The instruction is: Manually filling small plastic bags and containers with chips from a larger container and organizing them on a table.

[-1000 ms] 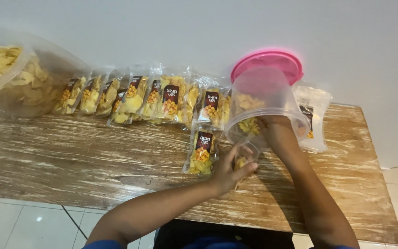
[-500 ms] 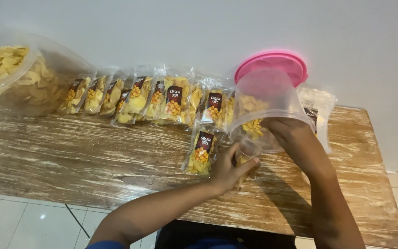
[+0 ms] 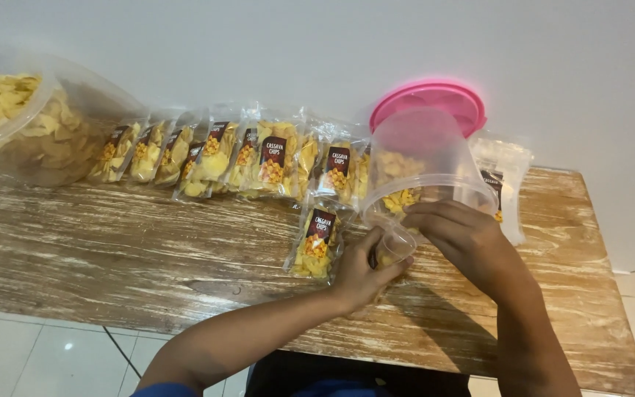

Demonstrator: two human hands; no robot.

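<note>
Your left hand is wrapped around a small clear pouch standing on the wooden counter, fingers closed on its sides. The pouch stands roughly upright, long axis vertical, its open mouth pointing up and slightly away from you, with yellow chips showing inside. Your right hand hovers just above and to the right of that mouth, fingers curled together; whether they pinch any chips you cannot tell from this view.

Just behind the pouch sits a clear plastic tub, tilted so its mouth faces you, with chips in the bottom. A round pink lid leans against the wall behind it.

One sealed packet lies flat on the counter just left of your left hand, long axis running away from you, with a dark rectangular label above a red and yellow picture. A row of like packets leans along the wall, labels facing you. At the far left stands a large clear bag of chips. Right of the tub lies a nearly empty labelled pouch.
</note>
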